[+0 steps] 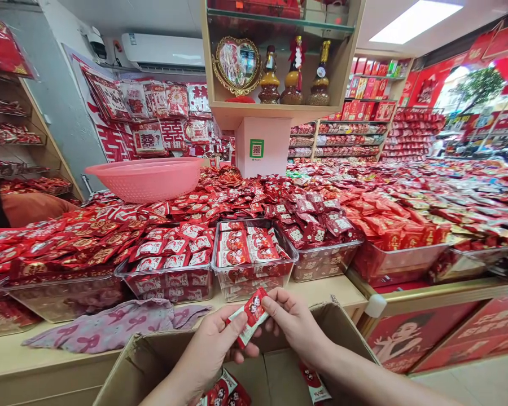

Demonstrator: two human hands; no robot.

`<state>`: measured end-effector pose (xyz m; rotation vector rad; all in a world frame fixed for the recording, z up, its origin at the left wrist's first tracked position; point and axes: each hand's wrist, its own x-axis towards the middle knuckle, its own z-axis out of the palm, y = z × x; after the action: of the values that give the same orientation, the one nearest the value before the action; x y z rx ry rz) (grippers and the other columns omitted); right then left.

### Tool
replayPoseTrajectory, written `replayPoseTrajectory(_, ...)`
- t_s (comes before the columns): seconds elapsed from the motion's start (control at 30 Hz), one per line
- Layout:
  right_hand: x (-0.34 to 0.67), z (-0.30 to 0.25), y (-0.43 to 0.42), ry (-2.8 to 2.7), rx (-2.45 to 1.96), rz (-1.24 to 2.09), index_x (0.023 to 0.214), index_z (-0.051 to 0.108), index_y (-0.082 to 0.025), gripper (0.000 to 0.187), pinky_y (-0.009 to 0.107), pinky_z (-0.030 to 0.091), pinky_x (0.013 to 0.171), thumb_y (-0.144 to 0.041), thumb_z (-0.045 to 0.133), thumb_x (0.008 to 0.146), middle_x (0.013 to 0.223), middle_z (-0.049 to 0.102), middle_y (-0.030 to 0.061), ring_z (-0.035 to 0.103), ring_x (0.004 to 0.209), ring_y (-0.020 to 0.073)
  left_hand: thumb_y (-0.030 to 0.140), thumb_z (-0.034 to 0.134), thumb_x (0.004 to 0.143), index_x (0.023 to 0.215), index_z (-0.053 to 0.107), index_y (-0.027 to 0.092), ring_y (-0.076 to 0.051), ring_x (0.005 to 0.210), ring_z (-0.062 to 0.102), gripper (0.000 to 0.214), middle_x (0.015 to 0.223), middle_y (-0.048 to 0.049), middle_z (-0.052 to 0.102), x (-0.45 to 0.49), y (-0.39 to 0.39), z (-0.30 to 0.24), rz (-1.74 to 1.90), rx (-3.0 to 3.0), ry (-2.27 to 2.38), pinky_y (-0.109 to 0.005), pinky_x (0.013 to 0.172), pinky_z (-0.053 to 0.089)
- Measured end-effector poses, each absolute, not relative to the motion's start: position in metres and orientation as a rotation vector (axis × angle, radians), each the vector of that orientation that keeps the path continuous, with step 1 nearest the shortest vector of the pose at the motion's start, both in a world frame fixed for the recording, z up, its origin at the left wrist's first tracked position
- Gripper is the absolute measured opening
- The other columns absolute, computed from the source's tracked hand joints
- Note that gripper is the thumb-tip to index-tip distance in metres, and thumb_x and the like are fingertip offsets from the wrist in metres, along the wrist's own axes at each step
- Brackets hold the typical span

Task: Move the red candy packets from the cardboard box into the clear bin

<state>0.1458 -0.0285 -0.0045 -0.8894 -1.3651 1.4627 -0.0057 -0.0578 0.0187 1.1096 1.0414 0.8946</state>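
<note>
Item: red-and-white packet (pixel 252 317), sealed, glossy film, flat oblong, two cartoon faces on the red half; held aslant above the box, just in front of the tabletop's front edge.

Left hand (pixel 220 332): thumb on the packet's printed face, fingers curled beneath, grasping its lower part. Right hand (pixel 294 321): thumb and fingers pinching its upper right side.

Cardboard box (pixel 127 372): brown, open-topped, under both hands; its mouth gives the room for movement, its left and right walls bounding the forearms. Inside, loose packets (pixel 224 389) below the left hand and a single packet (pixel 314 385) below the right forearm.

Tabletop (pixel 8 358): pale wood; a narrow strip shows between its front edge and the tubs. On that strip, left, a crumpled cloth (pixel 101 327), greyish-mauve with pink motifs.

Middle tub (pixel 252 285): clear rigid plastic, flared walls, filled with similar packets in rows; directly beyond the hands, its raised rim blocking the way inward. Left tub (pixel 169 282), just beside: red-and-white pillow packs. Right tub (pixel 322 262): dark-red packs heaped above the rim.

Farther back: pink basket (pixel 148 180), perforated plastic, resting on heaped packs toward the left; white pillar (pixel 262 166) bearing a green-bordered QR code (pixel 256 148).
</note>
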Motion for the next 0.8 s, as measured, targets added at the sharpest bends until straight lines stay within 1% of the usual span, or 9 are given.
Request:
replayPoseTrajectory(0.13,0.148,-0.006,-0.026,-1.406,-0.844,1.348,0.073,0.053,-0.014,0.027,0.019,0.036,0.043,-0.04,0.051,0.076,0.056,0.054,-0.0009,0.047,0.048,0.0074,0.037,0.057,0.075,0.097,0.06,0.016,-0.011,0.064,0.063,0.03,0.087,-0.0063,0.066,-0.007,-0.057,0.017,0.969,0.995,0.98,-0.017,0.05,0.041)
replayPoseTrajectory(0.2,0.15,-0.007,-0.026,-1.458,-0.8,1.196,0.078,0.056,-0.015,0.02,0.02,0.04,0.045,-0.034,0.049,0.079,0.066,0.058,0.0016,0.051,0.05,0.0081,0.038,0.054,0.076,0.104,0.056,0.018,-0.014,0.071,0.064,0.034,0.091,-0.0066,0.066,-0.008,-0.059,0.018,1.027,0.89,0.983,-0.021,0.059,0.045)
replayPoseTrajectory(0.3,0.155,-0.005,-0.031,-1.696,-0.636,0.813,0.09,0.059,-0.02,0.014,0.025,0.047,0.063,-0.021,0.049,0.08,0.091,0.06,0.0055,0.057,0.072,0.0118,0.043,0.047,0.079,0.114,0.047,0.021,-0.017,0.076,0.064,0.041,0.092,-0.0066,0.066,-0.007,-0.063,0.024,1.036,0.717,0.94,-0.029,0.069,0.047)
replayPoseTrajectory(0.37,0.158,-0.002,-0.036,-1.901,-0.504,0.618,0.098,0.058,-0.022,0.024,0.028,0.045,0.075,-0.013,0.049,0.078,0.101,0.057,0.0067,0.054,0.089,0.014,0.039,0.048,0.08,0.117,0.043,0.024,-0.017,0.08,0.064,0.04,0.095,-0.0058,0.065,-0.006,-0.065,0.028,1.067,0.691,0.889,-0.03,0.072,0.047)
replayPoseTrajectory(0.43,0.16,0.0,-0.04,-2.029,-0.427,0.572,0.102,0.056,-0.023,0.032,0.03,0.042,0.082,-0.008,0.046,0.075,0.107,0.053,0.0075,0.05,0.099,0.0153,0.029,0.054,0.079,0.119,0.039,0.027,-0.016,0.085,0.062,0.043,0.104,-0.005,0.063,-0.004,-0.066,0.031,1.136,0.729,0.874,-0.028,0.072,0.047)
replayPoseTrajectory(0.53,0.157,0.0,-0.042,-1.958,-0.518,0.733,0.095,0.056,-0.02,0.026,0.032,0.041,0.082,-0.009,0.043,0.075,0.104,0.052,0.0075,0.049,0.096,0.0155,0.024,0.056,0.078,0.124,0.033,0.029,-0.018,0.091,0.061,0.052,0.113,-0.0068,0.059,-0.001,-0.067,0.03,1.191,0.77,0.891,-0.029,0.07,0.047)
replayPoseTrajectory(0.63,0.15,-0.003,-0.039,-1.688,-0.714,1.085,0.086,0.052,-0.018,0.01,0.026,0.044,0.068,-0.022,0.049,0.077,0.083,0.056,0.0043,0.052,0.075,0.0121,0.027,0.056,0.077,0.126,0.029,0.03,-0.02,0.096,0.059,0.056,0.116,-0.0083,0.058,0.002,-0.066,0.026,1.194,0.758,0.938,-0.032,0.077,0.045)
replayPoseTrajectory(0.73,0.144,-0.005,-0.037,-1.543,-0.766,1.391,0.08,0.05,-0.015,0.022,0.023,0.042,0.059,-0.036,0.056,0.073,0.072,0.056,0.0012,0.051,0.063,0.0097,0.028,0.057,0.076,0.127,0.03,0.029,-0.019,0.102,0.055,0.058,0.116,-0.008,0.059,0.005,-0.067,0.023,1.196,0.794,0.947,-0.034,0.089,0.038)
replayPoseTrajectory(0.8,0.142,-0.004,-0.036,-1.508,-0.752,1.525,0.074,0.05,-0.014,0.028,0.022,0.041,0.055,-0.041,0.056,0.072,0.065,0.055,0.0,0.049,0.057,0.0088,0.029,0.058,0.075,0.126,0.032,0.028,-0.018,0.105,0.053,0.057,0.115,-0.0073,0.059,0.005,-0.067,0.022,1.203,0.832,0.944,-0.034,0.093,0.034)
